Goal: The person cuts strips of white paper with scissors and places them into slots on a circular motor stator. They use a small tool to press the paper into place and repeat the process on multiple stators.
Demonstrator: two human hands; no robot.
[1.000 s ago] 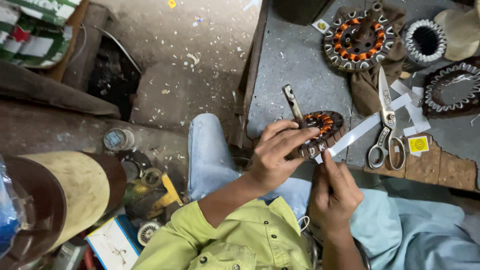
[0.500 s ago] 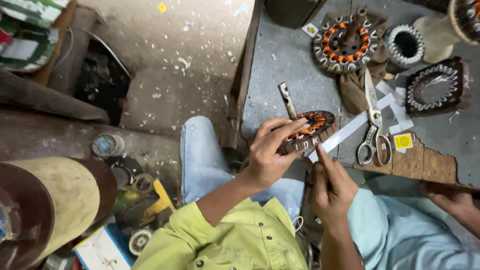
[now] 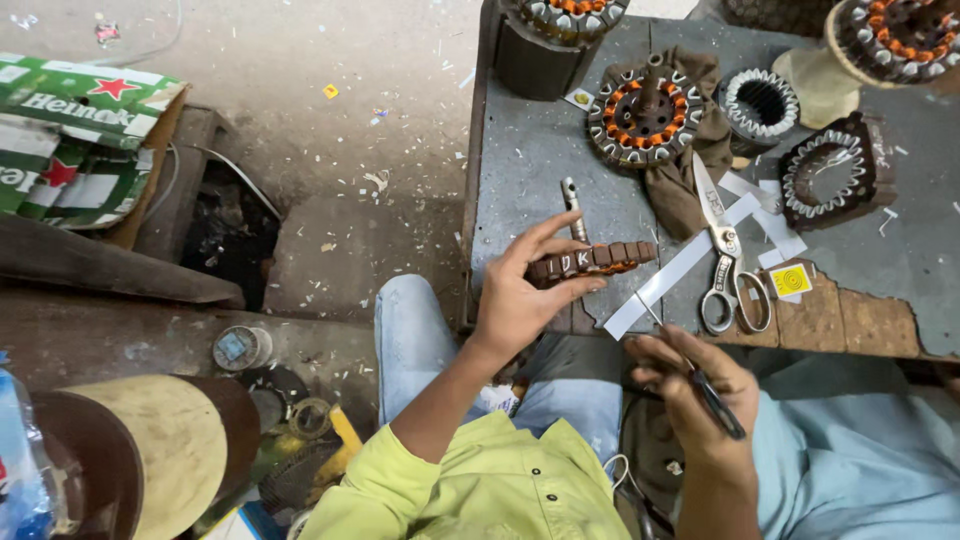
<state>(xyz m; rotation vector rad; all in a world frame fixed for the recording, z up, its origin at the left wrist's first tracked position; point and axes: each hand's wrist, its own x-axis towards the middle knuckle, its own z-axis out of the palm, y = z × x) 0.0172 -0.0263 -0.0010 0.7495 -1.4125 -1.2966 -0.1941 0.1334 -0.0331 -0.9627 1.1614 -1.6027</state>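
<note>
My left hand point(image 3: 515, 295) grips a small motor stator point(image 3: 592, 261), a dark laminated ring with orange winding slots, held edge-on over the near edge of the grey table point(image 3: 535, 150). My right hand point(image 3: 690, 390) is lower and to the right, closed around a thin pointed tool point(image 3: 712, 400) with a dark handle. Its metal tip points up toward a white paper strip point(image 3: 668, 277) lying on the table beside the stator.
Scissors point(image 3: 726, 268) lie right of the strip, near a yellow sticker point(image 3: 790, 280). Several other stators point(image 3: 645, 110) sit farther back, one on a brown cloth point(image 3: 685, 195). A metal rod point(image 3: 572, 203) lies on the table. A green carton point(image 3: 80, 130) stands left; a roll point(image 3: 150, 450) lower left.
The stator has been turned from face-up to edge-on in my left hand. My right hand has drawn back down and away from it with the tool.
</note>
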